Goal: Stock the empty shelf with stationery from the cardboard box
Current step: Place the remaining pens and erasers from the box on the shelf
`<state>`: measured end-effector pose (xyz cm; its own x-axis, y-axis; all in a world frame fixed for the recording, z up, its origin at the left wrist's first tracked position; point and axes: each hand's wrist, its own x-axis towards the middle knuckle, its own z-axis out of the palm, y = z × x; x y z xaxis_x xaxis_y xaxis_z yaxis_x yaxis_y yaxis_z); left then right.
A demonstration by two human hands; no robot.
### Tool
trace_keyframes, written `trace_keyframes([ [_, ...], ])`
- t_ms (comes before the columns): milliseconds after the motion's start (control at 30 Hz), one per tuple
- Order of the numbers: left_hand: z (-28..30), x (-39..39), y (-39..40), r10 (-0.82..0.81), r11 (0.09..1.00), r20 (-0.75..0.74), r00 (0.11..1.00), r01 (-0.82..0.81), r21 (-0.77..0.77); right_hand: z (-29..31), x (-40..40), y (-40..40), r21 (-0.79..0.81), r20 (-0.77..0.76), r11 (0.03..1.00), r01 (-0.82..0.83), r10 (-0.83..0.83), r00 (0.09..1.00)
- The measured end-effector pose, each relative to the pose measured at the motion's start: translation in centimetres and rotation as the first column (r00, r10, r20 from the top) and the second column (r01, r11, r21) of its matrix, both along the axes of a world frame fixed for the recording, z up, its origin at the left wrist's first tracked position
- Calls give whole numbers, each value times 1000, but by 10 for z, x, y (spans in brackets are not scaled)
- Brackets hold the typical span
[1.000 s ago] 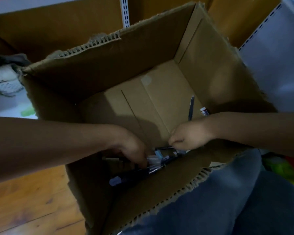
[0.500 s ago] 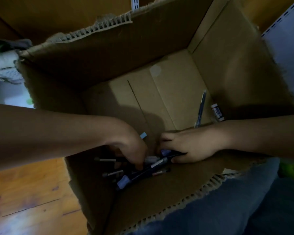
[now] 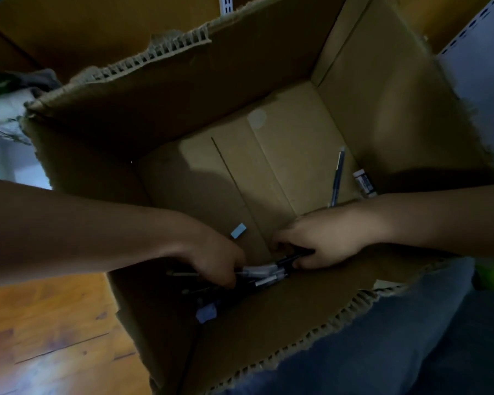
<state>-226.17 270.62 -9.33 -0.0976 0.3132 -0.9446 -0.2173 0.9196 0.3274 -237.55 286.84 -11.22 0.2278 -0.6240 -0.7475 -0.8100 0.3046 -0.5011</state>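
Both my arms reach down into a large open cardboard box with torn corrugated rims. At its near bottom edge lies a dark bundle of pens. My left hand curls its fingers round the left part of the bundle. My right hand grips the bundle's right end. A small light-blue eraser lies just behind my left hand. One loose pen and a white eraser in a sleeve lie at the box's right wall.
The box sits on a wooden floor, against my jeans-clad leg. Brown shelf panels with a white slotted upright rise behind it. A pale shelf side stands at the right, and cloth-like clutter at the left.
The view has dropped closer into the box. My right hand went from a fist above the pens to gripping their right end. The blue eraser has come into sight.
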Motion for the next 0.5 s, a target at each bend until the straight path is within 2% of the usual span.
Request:
trace_keyframes([
  [133, -7, 3, -4, 240, 967, 152, 959, -250, 54, -4, 2, -1, 102, 89, 994, 51, -60, 994],
  [200, -8, 3, -3, 275, 951, 214, 937, -298, 80, -4, 1, 1, 111, 91, 992, 59, -69, 993],
  [400, -10, 0, 3, 146, 982, 133, 980, -159, 97, -8, 3, 4, 2, 35, 998, -63, 63, 997],
  [500, -9, 0, -1, 93, 994, 166, 982, -102, 46, -8, 2, 3, 2, 52, 998, -60, 60, 997],
])
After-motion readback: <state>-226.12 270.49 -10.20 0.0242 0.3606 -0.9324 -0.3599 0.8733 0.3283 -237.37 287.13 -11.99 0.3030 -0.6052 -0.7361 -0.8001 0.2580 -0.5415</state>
